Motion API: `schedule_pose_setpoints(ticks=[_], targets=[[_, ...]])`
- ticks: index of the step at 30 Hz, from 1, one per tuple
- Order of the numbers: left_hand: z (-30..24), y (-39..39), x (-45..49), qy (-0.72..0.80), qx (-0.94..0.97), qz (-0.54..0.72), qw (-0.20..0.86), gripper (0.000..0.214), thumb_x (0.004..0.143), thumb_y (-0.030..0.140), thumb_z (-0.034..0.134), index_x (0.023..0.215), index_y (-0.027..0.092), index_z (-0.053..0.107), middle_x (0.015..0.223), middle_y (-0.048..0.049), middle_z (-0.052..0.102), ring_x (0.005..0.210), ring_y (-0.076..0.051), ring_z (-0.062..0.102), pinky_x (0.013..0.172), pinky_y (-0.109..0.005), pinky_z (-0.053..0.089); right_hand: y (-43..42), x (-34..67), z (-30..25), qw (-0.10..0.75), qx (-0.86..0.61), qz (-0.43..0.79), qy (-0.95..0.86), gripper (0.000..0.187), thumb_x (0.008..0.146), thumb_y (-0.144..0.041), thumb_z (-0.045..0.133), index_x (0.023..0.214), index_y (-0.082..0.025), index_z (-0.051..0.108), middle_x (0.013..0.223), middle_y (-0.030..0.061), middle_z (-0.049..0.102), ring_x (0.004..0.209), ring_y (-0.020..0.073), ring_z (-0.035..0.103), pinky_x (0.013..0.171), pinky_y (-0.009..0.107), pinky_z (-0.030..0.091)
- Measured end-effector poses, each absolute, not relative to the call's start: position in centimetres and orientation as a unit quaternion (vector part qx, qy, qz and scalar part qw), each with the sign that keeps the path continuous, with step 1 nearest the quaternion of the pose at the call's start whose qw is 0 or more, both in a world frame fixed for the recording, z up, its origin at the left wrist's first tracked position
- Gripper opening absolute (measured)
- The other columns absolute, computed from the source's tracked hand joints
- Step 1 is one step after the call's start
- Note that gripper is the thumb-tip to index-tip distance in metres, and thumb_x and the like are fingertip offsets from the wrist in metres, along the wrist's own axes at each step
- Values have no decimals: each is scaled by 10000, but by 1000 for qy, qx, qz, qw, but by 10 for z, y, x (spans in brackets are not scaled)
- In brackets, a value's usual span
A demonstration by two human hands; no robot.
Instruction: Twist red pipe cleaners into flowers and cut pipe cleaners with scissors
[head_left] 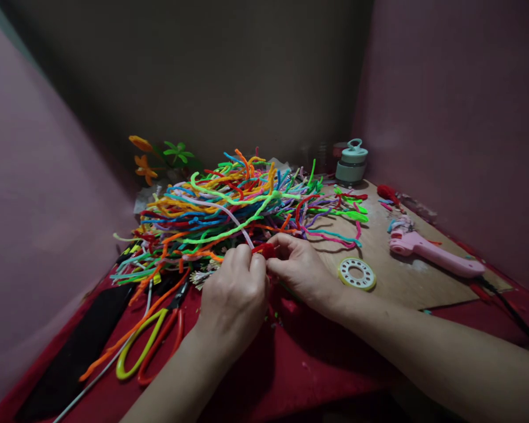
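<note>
Both my hands meet in front of a big heap of many-coloured pipe cleaners (229, 205). My left hand (235, 294) is closed, its fingers pressed round a red pipe cleaner (267, 251). From the other side, my right hand (302, 264) pinches the same red piece between thumb and fingertips. The red piece looks bent or bunched up, and much of it is covered by my fingers. A pale lilac pipe cleaner (235, 218) from the heap runs down to just above my left fingers.
Scissors (152, 341) with yellow and red handles lie left of my left hand. At right, a wooden board (405, 282) bears a tape spool (357, 274), a pink glue gun (436, 252) and a pale green jar (351, 164). Orange flowers (145, 169) stand behind, left.
</note>
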State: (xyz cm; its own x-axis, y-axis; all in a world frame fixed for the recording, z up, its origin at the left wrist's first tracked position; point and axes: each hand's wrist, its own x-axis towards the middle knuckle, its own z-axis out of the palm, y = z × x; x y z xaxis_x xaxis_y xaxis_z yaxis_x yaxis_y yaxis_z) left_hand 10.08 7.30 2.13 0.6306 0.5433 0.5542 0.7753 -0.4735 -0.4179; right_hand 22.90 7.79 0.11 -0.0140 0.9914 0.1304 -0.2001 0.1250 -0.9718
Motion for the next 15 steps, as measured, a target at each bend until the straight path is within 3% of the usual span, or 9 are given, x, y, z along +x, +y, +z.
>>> schedule_pose_setpoints(ticks=[6, 15], targets=[[18, 67, 105, -386, -820, -181, 382, 137, 774, 125, 498, 654, 189, 498, 637, -40, 425, 605, -194, 407, 506, -308, 238, 75, 229, 4, 555, -419, 535, -480, 181, 631, -47, 506, 728, -131, 635, 620, -35, 570, 542, 69, 456, 540, 196, 374], [17, 68, 104, -392, -821, -200, 364, 152, 806, 146, 480, 662, 176, 516, 640, -43, 446, 603, -187, 424, 502, -299, 280, 72, 229, 11, 576, -405, 507, -497, 211, 687, -114, 529, 814, -144, 695, 732, 3, 649, 666, 105, 541, 639, 225, 424]])
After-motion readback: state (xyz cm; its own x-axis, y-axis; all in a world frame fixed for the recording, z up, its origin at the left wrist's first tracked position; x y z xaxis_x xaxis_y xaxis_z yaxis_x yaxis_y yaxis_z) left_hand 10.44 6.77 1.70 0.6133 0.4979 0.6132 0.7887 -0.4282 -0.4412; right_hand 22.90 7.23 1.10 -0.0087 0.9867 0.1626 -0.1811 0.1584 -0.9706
